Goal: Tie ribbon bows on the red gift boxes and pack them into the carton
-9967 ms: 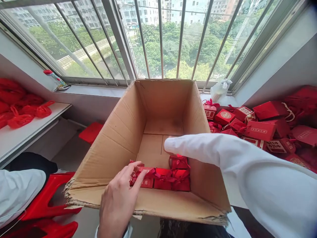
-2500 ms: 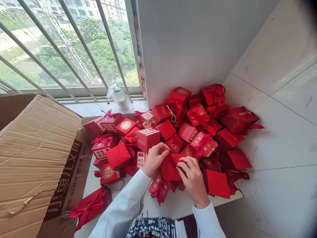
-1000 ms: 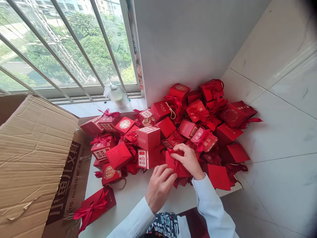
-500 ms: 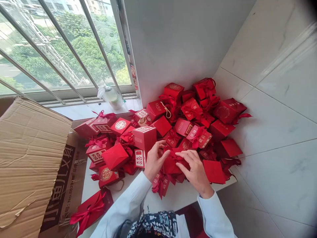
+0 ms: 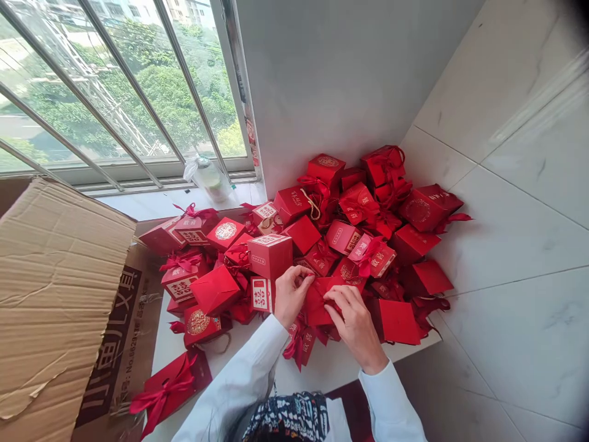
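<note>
A red gift box (image 5: 319, 306) with a red ribbon lies between my hands at the front of a heaped pile. My left hand (image 5: 294, 296) is at its left side, thumb and fingertips pinched together on what looks like a ribbon end. At the right, my right hand (image 5: 352, 319) has its thumb and fingers bent close together over the middle of the ribbon; the exact grip is partly hidden. Just below lies another red box with a ribbon bow (image 5: 301, 344). A box with a white double-happiness panel (image 5: 262, 294) sits left of my left hand.
Many red gift boxes (image 5: 216, 288) cover the white table (image 5: 289, 374). A large cardboard carton (image 5: 59, 294) stands at the left. A clear plastic cup in a bag (image 5: 209, 178) sits on the sill by the barred window. Tiled wall (image 5: 515, 233) closes off the right.
My left hand's fingers have closed into a pinch and drawn slightly away from the ribbon's middle. My right hand has shifted slightly left and down. The view has moved a little.
</note>
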Tool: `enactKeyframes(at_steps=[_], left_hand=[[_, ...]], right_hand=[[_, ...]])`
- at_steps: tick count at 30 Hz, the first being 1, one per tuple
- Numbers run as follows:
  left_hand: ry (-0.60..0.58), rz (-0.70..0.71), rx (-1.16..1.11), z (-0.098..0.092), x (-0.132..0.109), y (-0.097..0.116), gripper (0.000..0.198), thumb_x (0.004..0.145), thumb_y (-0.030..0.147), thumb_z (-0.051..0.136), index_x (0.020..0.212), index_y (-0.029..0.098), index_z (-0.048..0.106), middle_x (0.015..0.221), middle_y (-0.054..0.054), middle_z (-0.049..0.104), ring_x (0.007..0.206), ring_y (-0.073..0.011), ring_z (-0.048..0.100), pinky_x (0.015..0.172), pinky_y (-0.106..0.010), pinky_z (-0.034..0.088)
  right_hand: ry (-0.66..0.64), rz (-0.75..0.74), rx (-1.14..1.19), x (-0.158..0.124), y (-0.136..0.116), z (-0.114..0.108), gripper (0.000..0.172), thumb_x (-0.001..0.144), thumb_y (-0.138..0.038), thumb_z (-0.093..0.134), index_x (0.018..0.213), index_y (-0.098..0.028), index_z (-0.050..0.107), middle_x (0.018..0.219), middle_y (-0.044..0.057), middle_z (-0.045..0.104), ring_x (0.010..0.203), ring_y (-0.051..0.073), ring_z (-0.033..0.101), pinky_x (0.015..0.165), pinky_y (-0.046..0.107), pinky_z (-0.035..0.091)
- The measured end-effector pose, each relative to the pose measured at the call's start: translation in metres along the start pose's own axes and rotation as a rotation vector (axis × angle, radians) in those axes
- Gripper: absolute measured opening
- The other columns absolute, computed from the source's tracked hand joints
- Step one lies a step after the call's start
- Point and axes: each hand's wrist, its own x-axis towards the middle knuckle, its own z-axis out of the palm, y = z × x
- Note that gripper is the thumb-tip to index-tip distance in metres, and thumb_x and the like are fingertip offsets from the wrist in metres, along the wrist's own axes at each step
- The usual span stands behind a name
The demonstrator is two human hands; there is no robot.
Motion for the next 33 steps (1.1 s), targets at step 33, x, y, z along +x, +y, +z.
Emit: enactKeyframes(at_steps=[33], left_hand=[[-0.083,0.749,0.302,-0.001,-0.029,-0.008,0.023,0.089,0.018,0.053,0.095,0.030,0.072,0.084,-0.003,0.063,0.080,-0.0147,0.049,0.074,-0.029,0.046]], right_hand=[[0.265,0.635,0.785,-0.006,0.039,-0.002,0.025,0.075,-0.035,0.064,0.095,-0.020,0.062,0.091,0.004,0.064,0.082,0.017,0.059,0.074,0.029,0.048]])
